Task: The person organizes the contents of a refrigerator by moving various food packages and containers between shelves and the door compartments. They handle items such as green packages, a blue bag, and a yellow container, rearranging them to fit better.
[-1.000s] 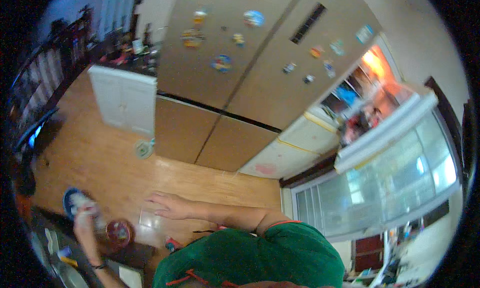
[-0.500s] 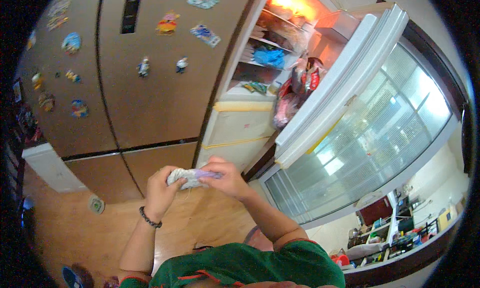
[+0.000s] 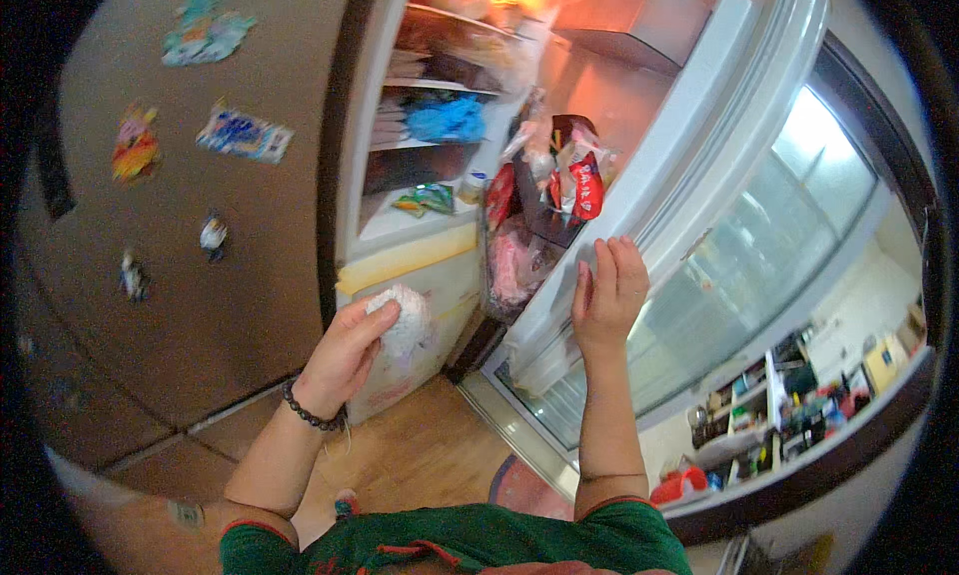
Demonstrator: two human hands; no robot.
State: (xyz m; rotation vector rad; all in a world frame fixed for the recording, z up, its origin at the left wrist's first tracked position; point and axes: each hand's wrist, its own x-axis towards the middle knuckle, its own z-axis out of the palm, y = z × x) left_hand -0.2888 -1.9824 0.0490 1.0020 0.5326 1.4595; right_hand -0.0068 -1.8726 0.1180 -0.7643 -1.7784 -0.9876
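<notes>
In my left hand (image 3: 345, 355) I hold a small bundle (image 3: 400, 322), whitish and crinkled, like something wrapped in thin plastic. It looks rounded and lumpy, with a faint pink tint low on its side; it is too blurred for me to tell what is inside. It has no clear long axis, being about as wide as it is tall, and I cannot say which way it points. My fingers curl around its left side and my thumb lies over its top, so the hand is closed on it. A dark bead bracelet (image 3: 312, 412) sits on that wrist.

The bundle is in front of the open fridge (image 3: 420, 125), just below its lowest lit shelf and against the pale drawer front there.

My right hand (image 3: 607, 297) rests flat on the edge of the open fridge door (image 3: 689, 155), fingers straight and close together, holding nothing. The door's inner rack, left of that hand, is crammed with bags, one of them red and white (image 3: 584, 185). A blue bag (image 3: 447, 118) lies on a shelf above the bundle. Left of the fridge stands a brown door with magnets (image 3: 245, 135) on it.
</notes>
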